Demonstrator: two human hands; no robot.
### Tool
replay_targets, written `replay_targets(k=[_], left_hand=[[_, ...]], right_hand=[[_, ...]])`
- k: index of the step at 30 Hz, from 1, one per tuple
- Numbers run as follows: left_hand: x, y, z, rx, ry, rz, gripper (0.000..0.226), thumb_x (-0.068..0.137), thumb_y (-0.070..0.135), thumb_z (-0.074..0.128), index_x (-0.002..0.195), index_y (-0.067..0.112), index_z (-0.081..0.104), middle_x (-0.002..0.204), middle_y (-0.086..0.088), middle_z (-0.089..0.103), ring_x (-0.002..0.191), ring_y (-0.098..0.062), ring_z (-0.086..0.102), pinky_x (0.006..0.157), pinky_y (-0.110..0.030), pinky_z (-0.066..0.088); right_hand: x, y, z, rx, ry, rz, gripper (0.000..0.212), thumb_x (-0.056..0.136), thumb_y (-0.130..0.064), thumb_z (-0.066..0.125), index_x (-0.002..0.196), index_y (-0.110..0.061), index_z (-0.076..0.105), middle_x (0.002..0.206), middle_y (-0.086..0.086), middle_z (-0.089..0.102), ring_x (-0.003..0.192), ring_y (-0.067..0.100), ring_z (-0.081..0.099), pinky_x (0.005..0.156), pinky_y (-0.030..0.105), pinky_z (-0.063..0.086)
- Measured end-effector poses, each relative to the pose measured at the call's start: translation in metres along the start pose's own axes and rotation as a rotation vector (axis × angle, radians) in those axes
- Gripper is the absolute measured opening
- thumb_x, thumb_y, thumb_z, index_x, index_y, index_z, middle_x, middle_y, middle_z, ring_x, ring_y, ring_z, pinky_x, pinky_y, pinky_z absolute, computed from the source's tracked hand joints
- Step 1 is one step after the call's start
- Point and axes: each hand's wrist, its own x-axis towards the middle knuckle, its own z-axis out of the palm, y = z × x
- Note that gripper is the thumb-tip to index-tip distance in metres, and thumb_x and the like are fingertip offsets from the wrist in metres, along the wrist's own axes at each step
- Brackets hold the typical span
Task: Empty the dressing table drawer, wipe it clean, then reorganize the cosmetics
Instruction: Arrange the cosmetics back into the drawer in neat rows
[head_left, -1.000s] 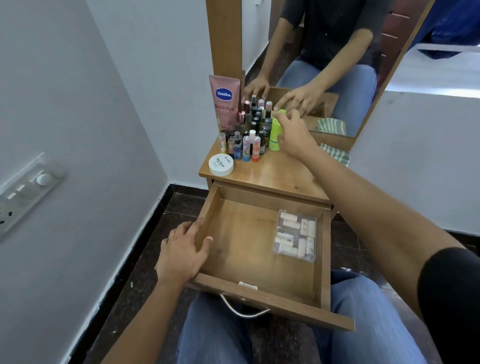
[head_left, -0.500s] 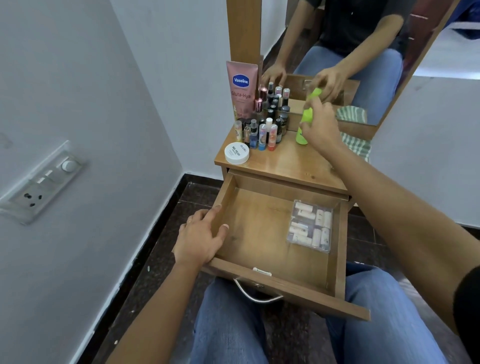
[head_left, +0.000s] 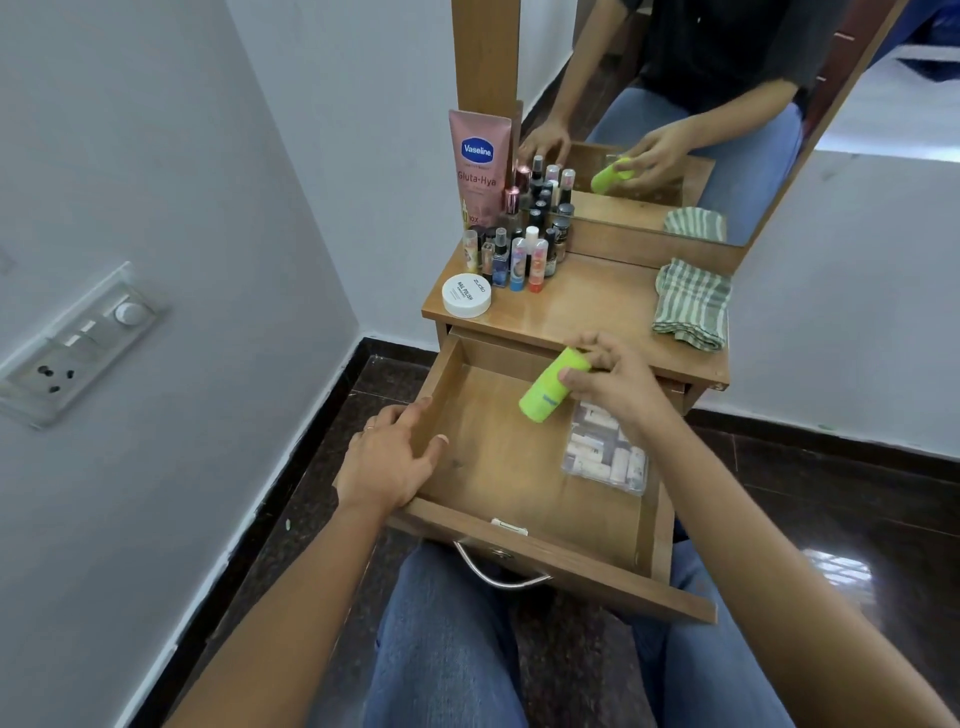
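The drawer (head_left: 498, 467) stands pulled out over the person's knees, its front edge and metal handle (head_left: 501, 574) nearest the lap, its left wall close to the grey room wall with only a strip of dark floor between. Most of its wooden bottom is bare; a clear plastic box (head_left: 608, 457) of small pale tubes sits against the right wall. The left hand (head_left: 392, 462) rests on the drawer's left rim near the front corner, fingers loosely spread, thumb hooked inside. The right hand (head_left: 610, 382) hangs over the back right part of the drawer, fingertips pinching the top of a green bottle (head_left: 550, 387), which tilts down to the left, clear of the bottom. On the tabletop (head_left: 587, 306) behind, bottles cluster at the left, a folded striped cloth (head_left: 691, 304) lies at the right edge, open wood between.
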Motion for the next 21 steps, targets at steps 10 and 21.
replay_targets(k=[10, 21], left_hand=[[0.002, -0.003, 0.003, 0.003, -0.012, -0.013, 0.06, 0.093, 0.058, 0.042, 0.149, 0.039, 0.032, 0.144, 0.0, 0.045, 0.125, -0.028, 0.049, 0.099, -0.048, 0.047], [0.003, -0.003, 0.005, 0.024, 0.0, 0.005, 0.06, 0.094, 0.057, 0.043, 0.149, 0.037, 0.033, 0.143, -0.002, 0.047, 0.127, -0.026, 0.048, 0.101, -0.048, 0.045]], right_hand=[[0.01, 0.059, 0.033, -0.397, 0.277, -0.123, 0.042, 0.076, 0.003, 0.072, 0.113, -0.009, 0.056, 0.108, 0.002, 0.058, 0.096, 0.015, 0.051, 0.08, 0.023, 0.038], [0.022, 0.098, 0.042, -0.516, 0.325, -0.11, 0.046, 0.07, -0.005, 0.078, 0.11, -0.002, 0.056, 0.109, 0.018, 0.056, 0.102, 0.032, 0.052, 0.082, 0.033, 0.04]])
